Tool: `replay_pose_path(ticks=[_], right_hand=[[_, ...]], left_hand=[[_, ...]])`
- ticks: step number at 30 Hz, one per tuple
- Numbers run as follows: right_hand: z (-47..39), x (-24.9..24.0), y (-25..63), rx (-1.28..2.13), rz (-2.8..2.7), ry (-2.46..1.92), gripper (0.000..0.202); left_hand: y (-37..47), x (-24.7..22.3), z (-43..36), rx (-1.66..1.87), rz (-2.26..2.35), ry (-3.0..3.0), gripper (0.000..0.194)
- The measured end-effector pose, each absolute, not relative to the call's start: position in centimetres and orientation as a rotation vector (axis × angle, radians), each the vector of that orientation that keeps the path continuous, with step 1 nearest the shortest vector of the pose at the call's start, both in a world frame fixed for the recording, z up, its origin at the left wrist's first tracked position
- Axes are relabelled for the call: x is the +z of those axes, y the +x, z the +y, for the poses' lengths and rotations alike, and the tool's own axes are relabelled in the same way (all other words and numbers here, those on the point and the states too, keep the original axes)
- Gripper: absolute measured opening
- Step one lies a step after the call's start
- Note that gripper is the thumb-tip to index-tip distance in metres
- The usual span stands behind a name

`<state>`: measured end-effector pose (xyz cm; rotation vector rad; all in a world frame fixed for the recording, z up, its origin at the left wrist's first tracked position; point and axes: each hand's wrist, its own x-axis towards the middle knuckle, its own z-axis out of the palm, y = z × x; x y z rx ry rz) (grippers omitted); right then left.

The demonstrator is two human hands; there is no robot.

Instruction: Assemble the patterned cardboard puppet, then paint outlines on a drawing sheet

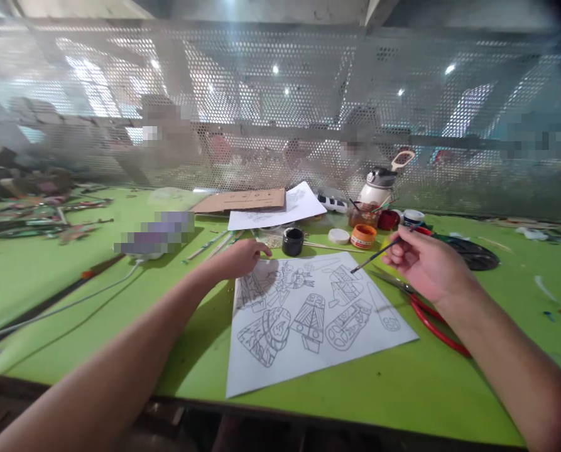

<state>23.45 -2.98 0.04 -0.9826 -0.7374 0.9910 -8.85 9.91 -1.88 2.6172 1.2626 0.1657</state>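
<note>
My right hand [424, 257] grips a thin dark paintbrush [379, 255]. Its tip is at the upper right of a white sheet [242, 376] with grey line drawings of patterned shapes; whether it touches the paper cannot be made out. At the sheet's upper left corner rests my left hand [246, 256], its fingers loosely bent and a little apart, holding nothing. Just right of those fingers stands an open jar of black paint [292, 242]. Red-handled scissors [433, 314] lie partly beneath my right hand and forearm.
Behind the sheet are an orange paint jar [364, 236], a white lid [338, 236], a brush cup [362, 215] and a bottle [377, 187]. Cardboard [242, 201] lies on another paper. A white cable [92, 301] crosses the green table at left. A perforated screen [261, 113] borders the back.
</note>
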Motion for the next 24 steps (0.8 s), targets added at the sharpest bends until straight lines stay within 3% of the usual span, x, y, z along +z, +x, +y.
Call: replay_pose_path(ticks=[24], right_hand=[[-3.1,-0.2,23.1,1.008,-0.74,-0.988,0.016]], left_hand=[[-7.9,-4.0,9.9,0.356,1.175,2.64,0.037]])
